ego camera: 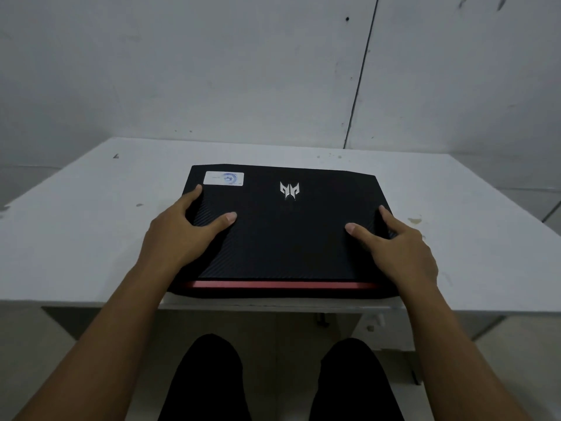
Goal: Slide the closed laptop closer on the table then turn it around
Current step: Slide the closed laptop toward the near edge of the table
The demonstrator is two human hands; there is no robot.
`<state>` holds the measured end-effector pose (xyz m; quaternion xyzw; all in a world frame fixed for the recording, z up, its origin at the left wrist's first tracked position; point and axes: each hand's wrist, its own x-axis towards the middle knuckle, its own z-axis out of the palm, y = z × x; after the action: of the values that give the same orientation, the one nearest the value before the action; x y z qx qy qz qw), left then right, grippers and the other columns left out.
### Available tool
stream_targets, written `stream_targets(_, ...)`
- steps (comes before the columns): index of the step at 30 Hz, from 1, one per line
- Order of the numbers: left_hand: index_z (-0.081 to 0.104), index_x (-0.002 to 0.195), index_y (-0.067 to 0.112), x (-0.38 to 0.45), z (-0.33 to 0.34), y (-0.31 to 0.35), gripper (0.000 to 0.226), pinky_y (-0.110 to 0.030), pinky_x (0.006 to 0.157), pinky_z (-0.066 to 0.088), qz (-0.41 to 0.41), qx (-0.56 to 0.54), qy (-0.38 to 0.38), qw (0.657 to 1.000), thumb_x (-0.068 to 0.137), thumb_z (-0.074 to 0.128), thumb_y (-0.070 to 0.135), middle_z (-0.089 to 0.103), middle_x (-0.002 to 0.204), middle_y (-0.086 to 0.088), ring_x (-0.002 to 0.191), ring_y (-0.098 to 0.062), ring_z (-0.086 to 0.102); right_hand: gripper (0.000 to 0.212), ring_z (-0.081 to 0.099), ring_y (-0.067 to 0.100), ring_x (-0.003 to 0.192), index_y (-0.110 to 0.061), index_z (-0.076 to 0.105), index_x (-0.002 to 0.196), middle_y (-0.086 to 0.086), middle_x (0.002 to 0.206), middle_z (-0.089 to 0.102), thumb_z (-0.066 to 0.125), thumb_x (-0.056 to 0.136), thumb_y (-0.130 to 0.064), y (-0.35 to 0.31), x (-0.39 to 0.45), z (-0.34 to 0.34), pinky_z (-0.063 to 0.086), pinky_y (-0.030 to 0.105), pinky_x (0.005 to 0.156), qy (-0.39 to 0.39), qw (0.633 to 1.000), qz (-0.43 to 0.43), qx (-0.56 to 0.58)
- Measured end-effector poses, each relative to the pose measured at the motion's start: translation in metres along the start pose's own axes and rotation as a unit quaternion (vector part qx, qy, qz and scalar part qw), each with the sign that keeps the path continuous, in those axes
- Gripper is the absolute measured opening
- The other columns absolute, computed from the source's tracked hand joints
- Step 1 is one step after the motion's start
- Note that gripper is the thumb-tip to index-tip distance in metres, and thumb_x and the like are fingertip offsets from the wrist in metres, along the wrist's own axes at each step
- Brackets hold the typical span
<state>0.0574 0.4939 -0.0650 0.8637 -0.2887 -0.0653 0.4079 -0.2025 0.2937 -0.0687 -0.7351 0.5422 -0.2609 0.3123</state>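
Observation:
A closed black laptop [288, 235] lies flat on the white table [91, 238], its red hinge strip along the near edge, close to the table's front edge. A silver logo and a white sticker sit on the far part of the lid. My left hand [179, 235] grips the laptop's left side, thumb on the lid, fingers wrapped over the edge. On the right side my right hand [400, 250] holds it the same way, thumb resting on top.
A grey-white wall [273, 71] rises right behind the table's far edge. Bare tabletop lies to either side of the laptop. My knees in dark trousers [209, 378] show below the front edge, over a pale floor.

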Motion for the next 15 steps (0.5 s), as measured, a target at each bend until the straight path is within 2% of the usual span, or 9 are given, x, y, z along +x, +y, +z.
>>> stream_targets(5,0.035,0.157,0.041,0.002,0.004,-0.005,0.099,-0.043,0.111,0.038,-0.02,0.001,-0.022,1.0,0.072,0.071,0.077,0.046,0.158,0.004,0.142,-0.024,0.046,0.091,0.055,0.025,0.13,-0.046,0.04,0.153,-0.006,0.15,0.052,0.063,0.073,-0.082,0.005,0.002,0.004,0.048,0.045,0.094,-0.01,1.0,-0.004,-0.015)
stream_targets(15,0.031,0.159,0.043,0.006,0.011,-0.017,0.1,-0.045,0.114,0.036,-0.047,0.043,-0.072,0.995,0.073,0.063,0.083,0.04,0.162,0.005,0.146,-0.027,0.042,0.089,0.055,0.024,0.128,-0.043,0.04,0.154,-0.009,0.149,0.053,0.06,0.077,-0.08,0.011,0.008,0.007,0.043,0.038,0.082,-0.037,0.996,-0.011,-0.079)
